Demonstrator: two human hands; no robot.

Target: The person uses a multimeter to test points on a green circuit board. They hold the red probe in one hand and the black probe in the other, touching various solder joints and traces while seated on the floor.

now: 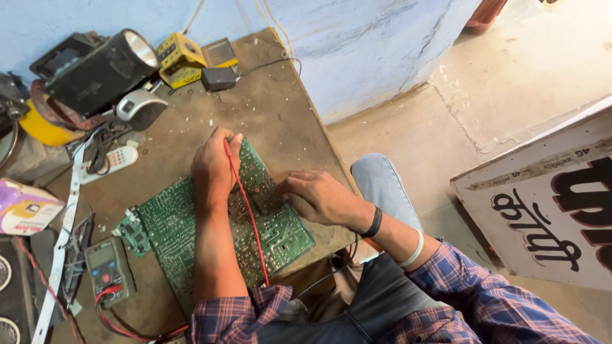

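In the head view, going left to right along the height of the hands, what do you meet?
Small cardboard box → white remote → green circuit board → left hand holding a red probe → right hand on the board → knee in jeans → painted white signboard.

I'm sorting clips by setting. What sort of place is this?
Probably a small electronics repair workshop. A green circuit board lies solder side up on a worn bench, a multimeter with red leads sits beside it, and a torch and other gadgets crowd the bench's far end.
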